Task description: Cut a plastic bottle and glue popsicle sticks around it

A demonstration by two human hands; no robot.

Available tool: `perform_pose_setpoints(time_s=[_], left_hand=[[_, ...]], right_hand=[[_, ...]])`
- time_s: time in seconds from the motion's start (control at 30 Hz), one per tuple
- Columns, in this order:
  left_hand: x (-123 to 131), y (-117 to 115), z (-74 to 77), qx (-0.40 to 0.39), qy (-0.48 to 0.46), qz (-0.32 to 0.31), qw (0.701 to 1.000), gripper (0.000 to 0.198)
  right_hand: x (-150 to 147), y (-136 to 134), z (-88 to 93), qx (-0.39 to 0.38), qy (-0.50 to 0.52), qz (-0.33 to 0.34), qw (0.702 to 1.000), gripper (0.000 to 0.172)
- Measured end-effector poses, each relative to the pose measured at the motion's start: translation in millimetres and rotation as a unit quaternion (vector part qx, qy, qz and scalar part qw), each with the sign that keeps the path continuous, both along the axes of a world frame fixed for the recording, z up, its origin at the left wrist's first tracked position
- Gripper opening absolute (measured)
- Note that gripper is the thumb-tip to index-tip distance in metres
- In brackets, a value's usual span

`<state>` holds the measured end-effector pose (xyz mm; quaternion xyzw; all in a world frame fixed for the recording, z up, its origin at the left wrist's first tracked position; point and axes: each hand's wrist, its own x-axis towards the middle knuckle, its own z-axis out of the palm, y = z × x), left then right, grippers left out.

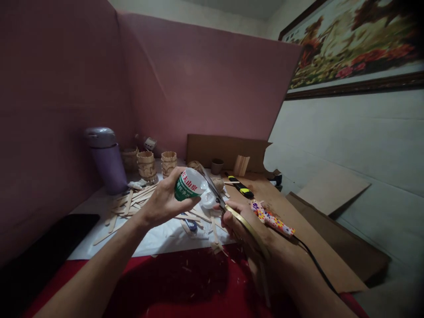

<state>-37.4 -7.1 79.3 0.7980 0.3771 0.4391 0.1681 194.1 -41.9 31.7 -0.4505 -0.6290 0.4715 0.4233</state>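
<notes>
My left hand (164,192) is closed around a cut piece of plastic bottle (189,185) with a green and red label, its open end tilted toward the right. Gripped in my right hand (243,225) is a pair of scissors (239,215) with gold-coloured handles. The dark blades reach up to the rim of the bottle piece; whether they bite into it I cannot tell. Behind and below the blades lies a clear plastic scrap (208,199). Loose wooden craft sticks (139,197) are scattered under and beside my left hand.
A purple tumbler (107,165) stands at the left, near two stick-covered cups (146,165). Right of my hands lie a black-and-yellow utility knife (241,186) and a flower-patterned glue gun (271,218) with a cord. A small brown pot (217,165) stands before upright cardboard (228,151).
</notes>
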Motion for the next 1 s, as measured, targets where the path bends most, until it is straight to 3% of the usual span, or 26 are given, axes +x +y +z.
perform_pose_setpoints(time_s=[0.3,0.6,1.0], left_hand=[[-6,3,3.2,-0.015,0.028,-0.031,0.999,0.051],[-6,3,2.6,-0.031,0.022,-0.035,0.999,0.052],[-8,4,3.0,-0.011,0.016,-0.033,0.999,0.052]], right_hand=[[3,5,-7.3,0.006,0.001,0.026,1.0,0.075],[-1,1,-2.9,0.024,-0.005,0.021,0.999,0.084],[0,2,-7.4,0.024,0.003,0.03,0.999,0.075]])
